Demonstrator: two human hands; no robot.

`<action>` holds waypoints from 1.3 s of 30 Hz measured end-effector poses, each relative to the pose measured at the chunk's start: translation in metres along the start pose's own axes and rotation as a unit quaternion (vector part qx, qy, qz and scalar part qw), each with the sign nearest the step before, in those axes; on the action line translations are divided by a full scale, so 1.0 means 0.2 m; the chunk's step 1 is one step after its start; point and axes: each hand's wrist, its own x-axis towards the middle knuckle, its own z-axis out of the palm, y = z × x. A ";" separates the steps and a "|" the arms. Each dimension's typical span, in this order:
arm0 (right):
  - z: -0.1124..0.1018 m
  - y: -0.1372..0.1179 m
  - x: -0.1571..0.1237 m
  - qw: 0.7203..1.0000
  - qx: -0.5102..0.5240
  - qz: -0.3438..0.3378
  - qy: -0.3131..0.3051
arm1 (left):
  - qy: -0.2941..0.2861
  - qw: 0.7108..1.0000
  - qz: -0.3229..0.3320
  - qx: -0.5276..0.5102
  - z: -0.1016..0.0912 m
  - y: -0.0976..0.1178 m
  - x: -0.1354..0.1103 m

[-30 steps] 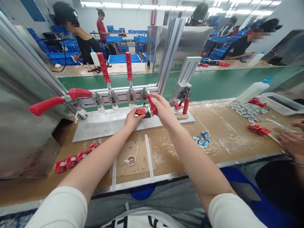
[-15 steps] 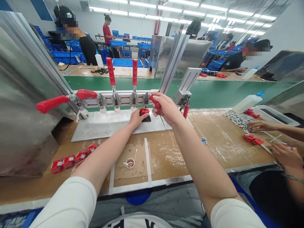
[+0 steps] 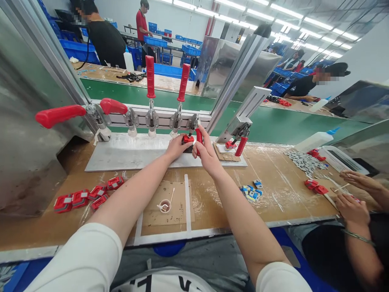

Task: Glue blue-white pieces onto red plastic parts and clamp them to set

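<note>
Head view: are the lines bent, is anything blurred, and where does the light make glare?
Head view: the wide lens bends straight lines, so the rail at left leans and the bench edge curves; the ceiling lights burn white; the metal plate shows pale glare; the right hand on the handle and the left hand look sharp.

white short sleeves (image 3: 79,259), black chest lettering (image 3: 170,283)

Row of red housings (image 3: 82,196) lying at my eight o'clock, and a small cup (image 3: 165,205) with a stick in it at seven. Blue-and-white pieces (image 3: 251,192) scattered at four. Grey pile (image 3: 304,160) and squeeze bottle (image 3: 314,140) at three, with a neighbour's hand (image 3: 352,209) past them at four.
</note>
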 end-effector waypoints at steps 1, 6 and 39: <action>-0.01 0.03 -0.01 1.000 -0.005 -0.005 -0.003 | 0.000 1.000 -0.001 0.000 0.00 0.00 0.00; -0.03 0.15 -0.01 0.993 -0.114 -0.023 -0.004 | -0.004 1.000 -0.002 0.005 0.00 -0.01 0.00; -1.17 -0.02 0.08 0.923 -0.144 -0.019 0.357 | -0.001 0.999 -0.031 -0.018 -0.05 0.07 0.00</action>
